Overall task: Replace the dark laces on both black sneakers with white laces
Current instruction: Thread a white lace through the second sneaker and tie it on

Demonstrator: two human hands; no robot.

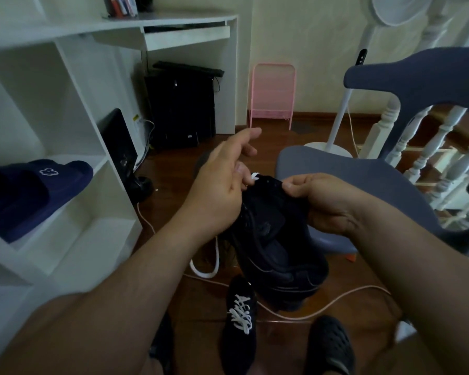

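1. Two hands work on one black sneaker (279, 239), held in the air above the wooden floor (322, 277), its toe pointing away from the person and its heel hanging down toward them.
2. The left hand (220, 190) pinches the tip of a white lace (254, 177) between thumb and a finger right at the toe end of the eyelet row; its forefinger sticks out straight and free.
3. The right hand (325, 201) has its fingers curled over the far rim of the same shoe, gripping the upper just beside the lace tip.
4. The lace tip lies between the two hands, touching the shoe's upper, and the left hand is the nearer one. The rest of the lace hangs down below the left wrist in a loop toward the floor.
5. The eyelet row runs along the shoe's long axis, away from the lace tip toward the person, so the threading should work back that way, by my reading.
6. The second sneaker (240, 320) stands on the floor below, already carrying white laces, so about half the job looks done.
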